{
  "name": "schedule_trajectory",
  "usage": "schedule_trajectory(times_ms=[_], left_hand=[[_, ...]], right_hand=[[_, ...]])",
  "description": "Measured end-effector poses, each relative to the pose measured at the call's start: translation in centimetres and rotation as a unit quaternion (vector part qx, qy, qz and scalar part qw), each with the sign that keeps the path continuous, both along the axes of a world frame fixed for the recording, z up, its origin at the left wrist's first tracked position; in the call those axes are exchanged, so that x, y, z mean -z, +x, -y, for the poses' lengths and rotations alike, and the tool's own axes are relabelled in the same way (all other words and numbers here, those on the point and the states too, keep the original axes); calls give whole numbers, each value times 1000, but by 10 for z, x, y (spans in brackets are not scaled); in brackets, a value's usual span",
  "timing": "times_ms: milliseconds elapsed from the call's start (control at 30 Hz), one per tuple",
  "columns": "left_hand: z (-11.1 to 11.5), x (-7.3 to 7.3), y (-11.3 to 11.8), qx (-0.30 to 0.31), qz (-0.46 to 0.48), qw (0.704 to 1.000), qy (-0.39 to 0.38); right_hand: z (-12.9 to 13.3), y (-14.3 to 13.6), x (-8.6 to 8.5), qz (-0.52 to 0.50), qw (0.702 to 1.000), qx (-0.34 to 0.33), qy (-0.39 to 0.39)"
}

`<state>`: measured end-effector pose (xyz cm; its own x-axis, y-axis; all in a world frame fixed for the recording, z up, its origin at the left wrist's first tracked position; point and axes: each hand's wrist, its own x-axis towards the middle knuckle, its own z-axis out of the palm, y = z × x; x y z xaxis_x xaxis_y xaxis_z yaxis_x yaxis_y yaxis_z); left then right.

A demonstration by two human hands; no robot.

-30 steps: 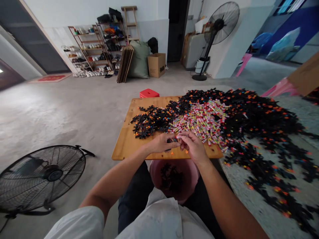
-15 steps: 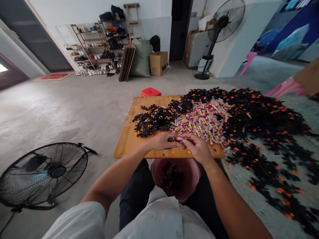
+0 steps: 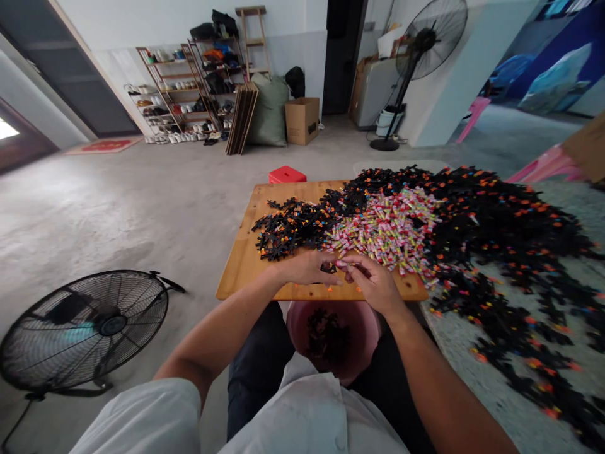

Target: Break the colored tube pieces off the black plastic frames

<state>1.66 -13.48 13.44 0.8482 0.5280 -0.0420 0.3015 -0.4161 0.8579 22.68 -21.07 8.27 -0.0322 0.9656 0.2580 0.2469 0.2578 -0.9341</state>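
Observation:
Over the front of the wooden table, my left hand (image 3: 309,268) is curled round a small black plastic piece (image 3: 328,268), which looks like a toy gun; my fingers partly hide it. Close against it, my right hand (image 3: 373,280) pinches a small pink-labelled tube (image 3: 347,263) between thumb and fingers. The two hands nearly meet. Just beyond them lies a heap of similar pink and yellow tubes (image 3: 390,227). Black toy pieces with orange tips (image 3: 293,230) are piled left of the tubes, with a far larger black pile (image 3: 501,221) to the right.
A pink tub (image 3: 368,353) with black pieces in it stands between my legs under the table edge (image 3: 236,277). On the floor at left is a black fan (image 3: 111,325). A red stool (image 3: 287,174) stands behind the table. Loose orange bits lie near the front edge.
The hands stay in almost the same place. My left fingers have parted slightly from the right ones, showing more of the black piece. The view has shifted very slightly.

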Motion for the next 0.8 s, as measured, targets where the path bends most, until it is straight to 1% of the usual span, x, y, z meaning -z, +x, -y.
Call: schedule_trajectory(times_ms=[267,433,533,633,800], left_hand=[[-4,4,0,16,-13,1000,11],[-4,5,2,27,-17,999,3],[-4,4,2,21,-20,1000,10],[-2,3,2,21,-19,1000,-1],[-3,5,1,51,-8,997,-59]], right_hand=[[1,-2,7,-25,1000,8,-17],[1,0,10,-6,1000,8,-19],[2,1,11,-13,1000,10,-19],[3,3,12,-25,999,-8,-27],[8,10,5,-41,996,-61,-48]])
